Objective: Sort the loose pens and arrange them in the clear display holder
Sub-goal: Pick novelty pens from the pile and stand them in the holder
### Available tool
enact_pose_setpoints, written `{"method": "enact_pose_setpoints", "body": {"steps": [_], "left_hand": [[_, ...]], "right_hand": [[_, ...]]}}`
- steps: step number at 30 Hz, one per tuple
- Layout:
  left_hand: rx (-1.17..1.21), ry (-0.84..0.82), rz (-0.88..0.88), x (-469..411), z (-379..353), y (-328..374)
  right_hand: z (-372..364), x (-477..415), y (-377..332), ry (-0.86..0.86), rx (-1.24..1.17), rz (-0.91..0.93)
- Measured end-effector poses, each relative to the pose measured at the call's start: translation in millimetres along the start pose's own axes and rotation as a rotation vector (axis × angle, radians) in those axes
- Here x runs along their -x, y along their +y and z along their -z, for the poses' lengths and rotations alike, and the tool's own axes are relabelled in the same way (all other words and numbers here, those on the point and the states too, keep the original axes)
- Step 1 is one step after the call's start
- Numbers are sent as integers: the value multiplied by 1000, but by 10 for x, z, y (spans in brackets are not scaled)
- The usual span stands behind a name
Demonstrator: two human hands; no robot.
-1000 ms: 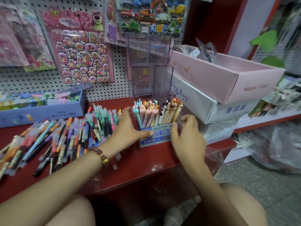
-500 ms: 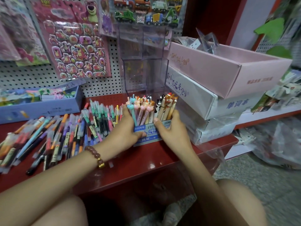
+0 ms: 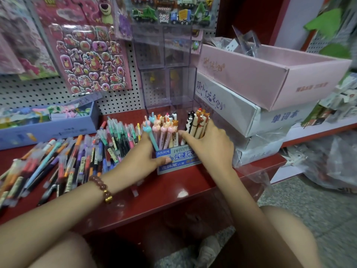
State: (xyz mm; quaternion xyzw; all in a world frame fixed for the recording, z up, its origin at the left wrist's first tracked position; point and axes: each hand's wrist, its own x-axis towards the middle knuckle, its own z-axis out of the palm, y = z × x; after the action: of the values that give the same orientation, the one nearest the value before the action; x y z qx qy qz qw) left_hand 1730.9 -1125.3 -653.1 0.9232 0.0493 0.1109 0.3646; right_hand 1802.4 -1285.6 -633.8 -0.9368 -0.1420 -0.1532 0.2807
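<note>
Loose pens (image 3: pixel 77 155) lie spread in a wide, untidy fan on the red shelf (image 3: pixel 173 188), out to the left of the left hand (image 3: pixel 139 161) and reaching up to its knuckles. That hand grips the left side of the clear display holder (image 3: pixel 179 161), its thumb laid across the blue label on the front; the other fingers are hidden behind the holder's wall. A beaded bracelet (image 3: pixel 102 188) sits on its wrist. Between the two hands, bunny-topped pens (image 3: pixel 164 130) stand upright in the holder's left part. The right hand (image 3: pixel 210 146) is wrapped round the animal-topped pens (image 3: pixel 197 122) in the right part, the thumb stretched leftward across the front of the bunch and the fingers curled round its far side. Just beyond both hands rise taller clear compartments (image 3: pixel 164 74), against a pegboard (image 3: pixel 119 101) hung with sticker sheets (image 3: pixel 92 60). To the right of the right hand and close to it, a pink box (image 3: pixel 270 74) is stacked on a white box (image 3: pixel 231 105). Far to the left of the left hand, behind the loose pens, sits a blue box (image 3: pixel 48 130).
</note>
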Motion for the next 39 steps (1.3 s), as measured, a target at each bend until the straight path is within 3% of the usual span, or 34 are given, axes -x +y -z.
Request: {"method": "enact_pose_setpoints", "body": {"steps": [10, 14, 18, 22, 28, 34, 39], "left_hand": [[39, -55, 94, 31, 113, -14], [22, -93, 151, 109, 331, -85], [58, -46, 103, 377, 802, -101], [16, 139, 64, 742, 1263, -374], [-191, 340, 247, 1158, 1688, -1071], [-312, 225, 437, 1424, 1845, -1613], [-187, 265, 473, 1432, 1789, -1718]], "right_hand": [[3, 127, 64, -121, -219, -29], [165, 294, 41, 60, -268, 2], [259, 523, -231, 274, -525, 239], [41, 705, -661, 78, -681, 499], [-408, 896, -1236, -324, -683, 669], [-692, 1006, -1586, -452, -688, 739], [-876, 1114, -1717, -468, -668, 773]]}}
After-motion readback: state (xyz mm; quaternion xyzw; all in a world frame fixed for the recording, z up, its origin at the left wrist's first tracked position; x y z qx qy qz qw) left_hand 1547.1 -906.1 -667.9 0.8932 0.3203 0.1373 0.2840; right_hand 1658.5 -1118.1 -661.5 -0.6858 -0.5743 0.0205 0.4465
